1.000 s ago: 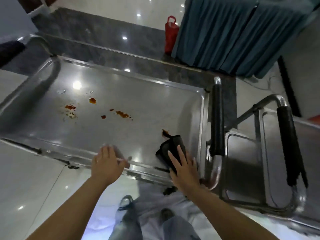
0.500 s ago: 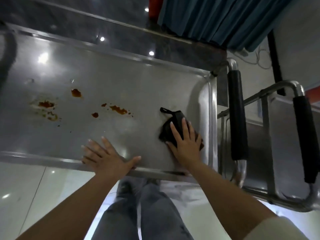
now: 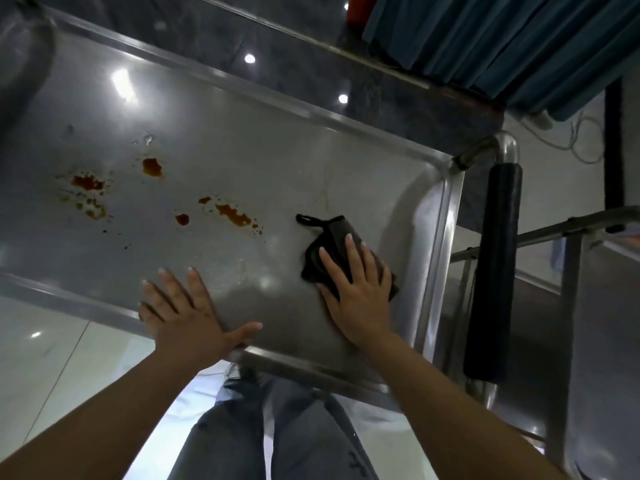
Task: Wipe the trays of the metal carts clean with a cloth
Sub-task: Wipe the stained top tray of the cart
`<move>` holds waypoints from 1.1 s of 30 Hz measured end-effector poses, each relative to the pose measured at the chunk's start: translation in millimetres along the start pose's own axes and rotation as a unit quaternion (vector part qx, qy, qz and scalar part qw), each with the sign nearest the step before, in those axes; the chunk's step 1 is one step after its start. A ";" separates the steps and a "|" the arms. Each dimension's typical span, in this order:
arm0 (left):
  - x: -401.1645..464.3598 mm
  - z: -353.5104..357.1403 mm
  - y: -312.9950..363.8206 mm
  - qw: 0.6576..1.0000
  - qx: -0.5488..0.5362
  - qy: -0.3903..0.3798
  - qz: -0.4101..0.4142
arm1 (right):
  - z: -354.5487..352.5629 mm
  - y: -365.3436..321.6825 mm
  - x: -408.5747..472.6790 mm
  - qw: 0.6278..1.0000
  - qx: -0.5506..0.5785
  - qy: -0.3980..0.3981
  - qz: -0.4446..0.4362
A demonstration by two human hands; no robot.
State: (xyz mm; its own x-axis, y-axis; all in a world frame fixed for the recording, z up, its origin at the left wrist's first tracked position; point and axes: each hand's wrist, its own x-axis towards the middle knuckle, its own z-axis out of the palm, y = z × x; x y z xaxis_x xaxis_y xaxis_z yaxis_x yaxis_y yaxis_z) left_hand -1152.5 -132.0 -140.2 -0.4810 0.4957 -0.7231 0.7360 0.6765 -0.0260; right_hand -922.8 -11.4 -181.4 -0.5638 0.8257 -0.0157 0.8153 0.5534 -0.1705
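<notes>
Polished pale floor tiles and a teal curtain (image 3: pixel 502 43) are framing the metal cart I am working over, and its top tray (image 3: pixel 277 161) is filling most of my view. I am pressing my right hand (image 3: pixel 356 289) flat, fingers straight, on the dark cloth (image 3: pixel 325 244), which is lying near the tray's right edge, closer to the near rim than the far one. My left hand (image 3: pixel 187 313) is resting open across the near rim, holding nothing, fingers spread onto the tray floor.

What the coming stroke turns on, as I judge it: the stains are all lying to the left of the cloth, strung out roughly along the tray's long axis. I am counting about five brown-orange patches, the nearest streak (image 3: pixel 233 214) just beside the cloth's looped corner, the farthest smear (image 3: pixel 86 183) well toward the left end. My right hand is nearer, so I am expecting to sweep leftward.

One cloth, two hands, one black-padded handle (image 3: pixel 495 265) at the right end, and a second cart (image 3: pixel 588 237) is standing beyond it.
</notes>
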 end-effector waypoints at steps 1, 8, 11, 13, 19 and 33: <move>-1.4 -0.6 1.1 1.000 0.005 -0.001 -0.003 | -1.2 5.4 7.3 1.000 0.001 0.004 -0.013; -0.2 -0.6 5.5 0.999 0.032 0.001 -0.023 | -26.4 64.4 139.3 0.996 0.021 -0.040 0.081; 2.5 0.6 6.0 0.999 0.044 0.006 -0.026 | -33.0 79.7 195.5 0.980 0.098 -0.040 0.171; 4.0 0.7 6.6 0.999 0.045 0.010 -0.023 | -33.1 80.4 217.5 0.976 0.116 -0.038 0.180; 8.7 -1.8 6.7 0.998 0.047 0.025 -0.020 | -26.2 28.8 219.5 0.989 0.110 -0.084 0.045; 7.0 -0.5 1.8 0.998 0.004 0.065 0.016 | -12.8 -51.8 36.4 0.979 0.092 -0.129 -0.131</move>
State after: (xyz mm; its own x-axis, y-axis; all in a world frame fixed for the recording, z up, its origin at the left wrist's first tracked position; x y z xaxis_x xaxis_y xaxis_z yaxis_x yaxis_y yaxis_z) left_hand -1154.9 -127.0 -144.9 -0.5152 0.5831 -0.6282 0.7553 0.6553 -0.0112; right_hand -983.9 -8.6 -160.5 -0.7843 0.5901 -0.1913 0.6140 0.6941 -0.3758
